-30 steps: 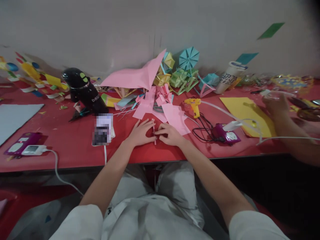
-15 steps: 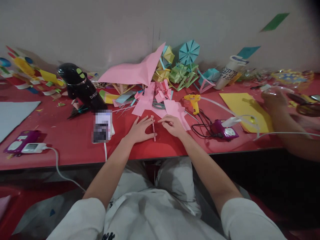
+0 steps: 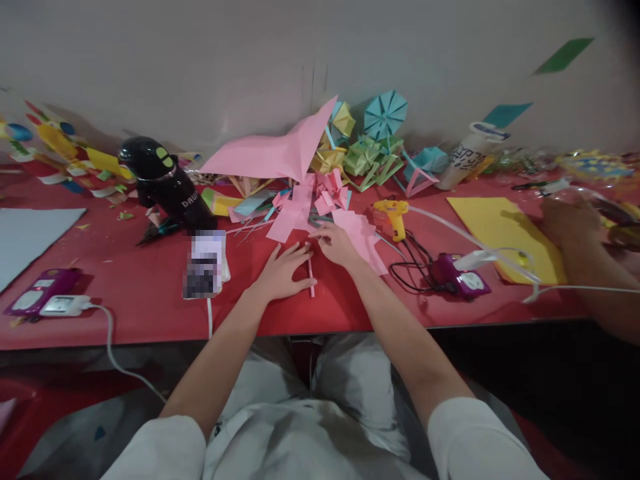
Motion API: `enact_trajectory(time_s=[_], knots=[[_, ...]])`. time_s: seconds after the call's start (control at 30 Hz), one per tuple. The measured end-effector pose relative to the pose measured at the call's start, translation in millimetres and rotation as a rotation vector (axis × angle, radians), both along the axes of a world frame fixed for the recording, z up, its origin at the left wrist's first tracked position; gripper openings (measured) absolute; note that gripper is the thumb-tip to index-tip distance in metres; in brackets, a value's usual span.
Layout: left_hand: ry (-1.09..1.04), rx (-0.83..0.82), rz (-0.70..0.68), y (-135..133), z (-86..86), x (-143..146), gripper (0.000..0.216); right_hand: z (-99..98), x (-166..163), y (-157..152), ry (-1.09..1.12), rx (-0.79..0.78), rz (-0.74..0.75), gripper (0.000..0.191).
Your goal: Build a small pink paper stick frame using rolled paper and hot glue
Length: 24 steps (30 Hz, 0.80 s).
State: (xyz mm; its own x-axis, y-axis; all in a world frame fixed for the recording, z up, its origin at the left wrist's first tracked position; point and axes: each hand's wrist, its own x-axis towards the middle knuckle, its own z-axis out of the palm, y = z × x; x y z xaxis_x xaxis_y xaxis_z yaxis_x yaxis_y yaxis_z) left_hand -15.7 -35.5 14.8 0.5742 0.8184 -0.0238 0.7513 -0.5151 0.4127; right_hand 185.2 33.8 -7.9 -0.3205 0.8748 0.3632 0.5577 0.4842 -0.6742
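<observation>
My left hand (image 3: pixel 281 270) lies flat on the red table (image 3: pixel 150 293) with its fingers spread, and it holds nothing. A thin pink rolled paper stick (image 3: pixel 311 277) lies just to the right of its fingertips. My right hand (image 3: pixel 336 243) is stretched forward, away from the stick. Its fingers are extended and touch the loose pink paper pieces (image 3: pixel 363 235) at the edge of the pile. Nothing shows in its grip.
A phone (image 3: pixel 204 263) and a black bottle (image 3: pixel 165 180) lie left of my hands. A yellow glue gun (image 3: pixel 395 217), a purple charger (image 3: pixel 457 280) and a yellow sheet (image 3: pixel 505 233) lie to the right. Another person's hand (image 3: pixel 565 220) works at far right. Folded paper shapes (image 3: pixel 370 143) line the wall.
My right hand has let go of the pink stick and moved forward to the pink paper pieces. My left hand stays flat beside the stick.
</observation>
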Motion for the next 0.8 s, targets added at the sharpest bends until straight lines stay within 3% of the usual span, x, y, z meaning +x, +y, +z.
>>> enact_trajectory(time_s=[0.53, 0.8], knots=[[0.025, -0.004, 0.007, 0.2, 3.3, 1.8, 0.057, -3.5, 0.7, -3.6, 0.132, 0.015, -0.068, 0.025], [0.003, 0.001, 0.018, -1.0, 3.3, 2.1, 0.060, -2.9, 2.3, -4.9, 0.067, -0.029, -0.018, 0.031]])
